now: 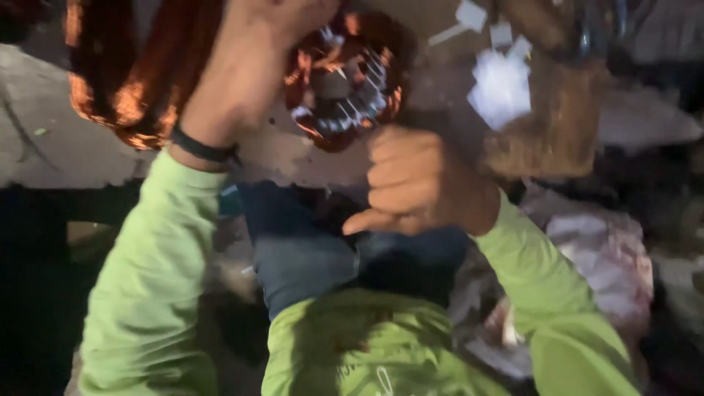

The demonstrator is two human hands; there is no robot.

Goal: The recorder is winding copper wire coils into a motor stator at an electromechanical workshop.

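A round motor stator (345, 81) wound with copper wire lies on the grey floor ahead of me. My left hand (264, 29) reaches over its upper left side, a dark band on the wrist, and seems to rest on it; the fingers are hidden at the frame top. My right hand (411, 183) is curled into a loose fist just below the stator's right edge, little finger sticking out, with nothing visible in it. A thick hank of copper wire (125, 73) hangs at the upper left. The view is blurred.
A brown wooden block (550, 125) with white paper scraps (502, 84) stands to the right of the stator. My knees in blue jeans (301, 249) and green sleeves fill the lower frame. Crumpled plastic bags (609, 249) lie at the right.
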